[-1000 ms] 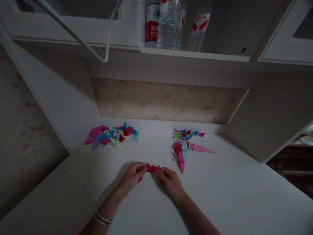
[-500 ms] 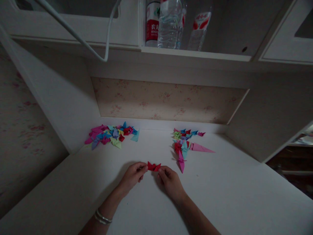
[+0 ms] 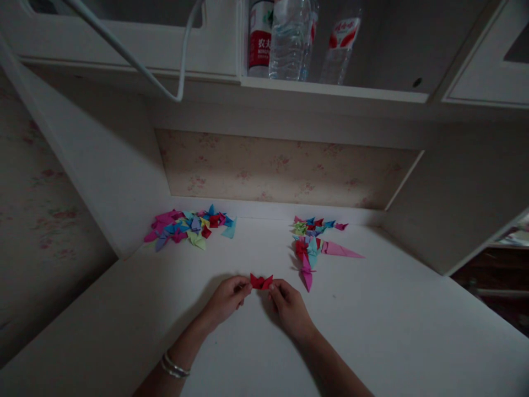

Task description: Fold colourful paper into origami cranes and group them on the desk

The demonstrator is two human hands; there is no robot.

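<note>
Between my two hands, just above the white desk (image 3: 264, 342), is a small red folded-paper piece (image 3: 261, 282) with pointed ends sticking up. My left hand (image 3: 229, 296) pinches its left end between thumb and forefinger. Its right end sits between the thumb and curled fingers of my right hand (image 3: 287, 303). Beyond my right hand lie paper cranes (image 3: 306, 256) in red, light blue and magenta, with a long pink pointed paper piece (image 3: 342, 250) beside them. Farther left is a pile of colourful folded papers (image 3: 185, 227).
A row of small folded papers (image 3: 318, 225) lies near the back of the desk. Overhead, a shelf (image 3: 330, 91) holds several plastic bottles (image 3: 287, 47). A white cable (image 3: 181, 82) hangs down at the upper left. Side panels (image 3: 446, 187) close in the desk.
The red paper piece has shifted slightly right and up between my hands. My left fingers have changed their pinch a little. The papers on the desk have stayed put.
</note>
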